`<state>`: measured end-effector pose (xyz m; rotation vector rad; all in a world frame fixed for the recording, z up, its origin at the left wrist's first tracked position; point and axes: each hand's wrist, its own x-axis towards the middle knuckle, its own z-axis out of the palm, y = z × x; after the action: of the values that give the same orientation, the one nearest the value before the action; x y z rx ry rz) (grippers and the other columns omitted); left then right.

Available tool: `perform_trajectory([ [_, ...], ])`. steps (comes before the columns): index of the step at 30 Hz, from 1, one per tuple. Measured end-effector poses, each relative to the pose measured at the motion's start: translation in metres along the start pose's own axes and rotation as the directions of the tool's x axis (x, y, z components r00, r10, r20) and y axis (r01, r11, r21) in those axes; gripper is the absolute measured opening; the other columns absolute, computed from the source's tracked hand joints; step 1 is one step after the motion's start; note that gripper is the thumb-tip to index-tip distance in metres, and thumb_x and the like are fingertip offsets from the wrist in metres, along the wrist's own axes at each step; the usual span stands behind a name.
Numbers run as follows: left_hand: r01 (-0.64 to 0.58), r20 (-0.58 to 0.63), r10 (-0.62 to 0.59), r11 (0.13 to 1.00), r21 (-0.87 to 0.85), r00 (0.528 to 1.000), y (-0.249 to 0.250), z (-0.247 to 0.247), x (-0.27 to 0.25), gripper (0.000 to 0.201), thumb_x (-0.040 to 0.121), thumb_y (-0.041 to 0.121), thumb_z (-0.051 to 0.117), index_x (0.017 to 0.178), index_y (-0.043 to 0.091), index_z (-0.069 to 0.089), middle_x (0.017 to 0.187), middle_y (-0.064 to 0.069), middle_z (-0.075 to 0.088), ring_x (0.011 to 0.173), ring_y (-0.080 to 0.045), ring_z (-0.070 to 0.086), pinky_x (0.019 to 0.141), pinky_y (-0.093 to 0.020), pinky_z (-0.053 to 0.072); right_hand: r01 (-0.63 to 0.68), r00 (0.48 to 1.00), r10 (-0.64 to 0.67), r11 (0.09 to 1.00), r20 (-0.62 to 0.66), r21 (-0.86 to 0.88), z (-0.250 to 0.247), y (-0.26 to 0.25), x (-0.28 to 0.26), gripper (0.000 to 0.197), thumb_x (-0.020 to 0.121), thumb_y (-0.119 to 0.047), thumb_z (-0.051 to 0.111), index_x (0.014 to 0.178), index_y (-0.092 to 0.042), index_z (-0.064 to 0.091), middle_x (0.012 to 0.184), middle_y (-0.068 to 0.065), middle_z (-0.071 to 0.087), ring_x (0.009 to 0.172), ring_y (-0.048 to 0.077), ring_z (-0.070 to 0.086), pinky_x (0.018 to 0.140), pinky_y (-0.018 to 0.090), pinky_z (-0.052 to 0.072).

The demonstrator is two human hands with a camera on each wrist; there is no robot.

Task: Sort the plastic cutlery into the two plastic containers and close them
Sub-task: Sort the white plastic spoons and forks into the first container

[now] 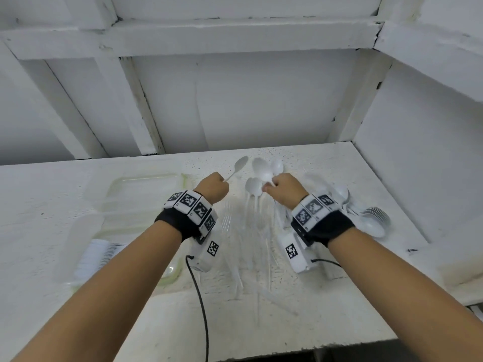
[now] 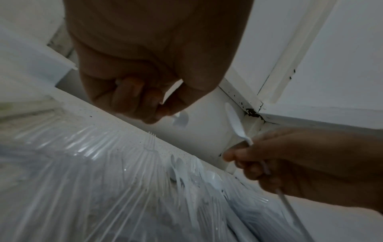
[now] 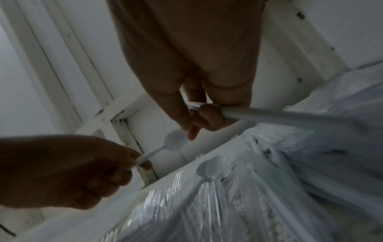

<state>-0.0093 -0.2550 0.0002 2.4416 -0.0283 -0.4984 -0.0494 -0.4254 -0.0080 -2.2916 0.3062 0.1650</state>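
Observation:
My left hand (image 1: pixel 214 188) grips the handle of one white plastic spoon (image 1: pixel 241 163), whose bowl points up and away. Its curled fingers (image 2: pixel 132 98) show in the left wrist view. My right hand (image 1: pixel 281 189) holds a bunch of several white spoons (image 1: pixel 262 171) by their handles (image 3: pixel 269 114). Both hands hover above a loose pile of clear forks and white spoons (image 1: pixel 251 239) on the table. Two clear containers lie at the left. The far one (image 1: pixel 146 178) looks empty. The near one (image 1: pixel 170 279) holds a row of white forks (image 1: pixel 94 254).
A nested stack of white spoons (image 1: pixel 371 220) lies on the table at the right, near the side wall. White walls and beams close in the back and right. A black cable (image 1: pixel 201 304) hangs from my left wrist over the table's front edge.

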Motion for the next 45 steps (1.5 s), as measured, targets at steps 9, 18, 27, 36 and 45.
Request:
perform_trajectory([
  [9,-0.001,-0.022,-0.004,0.977,-0.215,1.0,-0.012,0.008,-0.011,0.016,0.096,0.008,0.031,0.095,0.004,0.047,0.08,-0.008,0.053,0.061,-0.017,0.044,0.055,-0.024,0.036,-0.039,0.991,0.081,0.936,0.107,-0.351,0.026,-0.013,0.016,0.023,0.092,-0.021,0.051,0.073,-0.014,0.041,0.106,0.018,0.056,0.114,0.033,0.054,0.083,0.035,0.04],
  [18,-0.041,-0.112,0.036,0.998,-0.05,0.993,0.001,0.02,-0.002,0.028,0.092,0.013,0.04,0.065,0.014,0.034,0.065,0.0,0.038,0.056,-0.011,0.033,0.05,-0.023,0.025,-0.112,0.993,0.117,0.987,-0.035,0.116,0.015,0.0,0.029,0.034,0.088,-0.021,0.057,0.061,-0.015,0.038,0.062,0.001,0.039,0.057,0.016,0.041,0.055,0.026,0.035],
  [27,-0.049,0.047,0.039,0.97,0.24,0.998,0.023,0.049,0.007,0.03,0.09,0.029,0.057,0.07,0.011,0.042,0.065,-0.001,0.044,0.061,-0.016,0.046,0.052,-0.024,0.035,0.137,0.912,0.068,0.879,-0.404,0.456,-0.018,0.002,0.006,0.009,0.098,-0.02,0.037,0.101,-0.012,0.04,0.068,-0.001,0.056,0.058,0.01,0.046,0.061,0.028,0.038],
  [36,0.014,-0.01,-0.014,1.0,-0.005,1.0,0.018,0.037,0.012,0.023,0.092,0.018,0.045,0.071,0.008,0.046,0.062,-0.001,0.042,0.052,-0.013,0.038,0.047,-0.022,0.03,-0.044,0.949,0.171,0.905,-0.266,0.422,-0.041,0.025,0.022,0.018,0.097,-0.03,0.037,0.089,-0.017,0.047,0.061,-0.002,0.036,0.049,0.012,0.031,0.046,0.021,0.025],
  [45,-0.012,-0.025,0.005,0.949,-0.315,1.0,-0.002,0.015,-0.017,0.018,0.1,0.019,0.029,0.097,0.007,0.043,0.072,-0.004,0.052,0.056,-0.015,0.044,0.049,-0.023,0.036,-0.037,0.994,0.056,0.98,0.089,-0.197,-0.036,0.005,0.048,0.041,0.088,-0.063,0.028,0.118,-0.046,0.049,0.092,-0.015,0.051,0.078,0.017,0.056,0.072,0.031,0.046],
])
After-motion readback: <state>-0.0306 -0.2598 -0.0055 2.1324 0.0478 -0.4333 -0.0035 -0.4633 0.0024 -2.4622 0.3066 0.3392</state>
